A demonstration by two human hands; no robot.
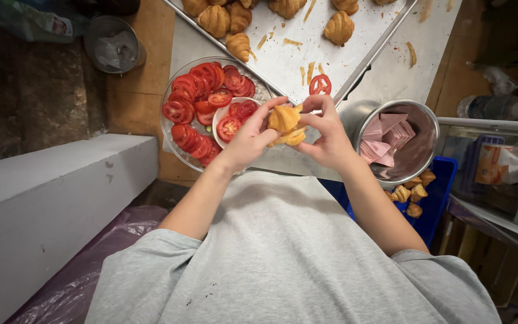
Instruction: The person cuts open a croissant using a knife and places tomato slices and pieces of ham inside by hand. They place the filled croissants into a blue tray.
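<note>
My left hand [248, 139] and my right hand [326, 133] both grip a split golden croissant [285, 124], prying it apart over the counter edge. A red tomato slice [320, 84] stands just above my right fingers; whether they pinch it I cannot tell. Left of the hands sits a glass plate [172, 137] heaped with tomato slices [202, 93], with a small white dish [218, 120] of more slices on it.
A metal baking tray [307, 51] with several croissants lies at the top. A steel bowl [430, 120] of pink ham slices is at the right, above a blue crate [442, 192] with small croissants. A grey ledge [55, 198] and a metal cup [114, 43] are left.
</note>
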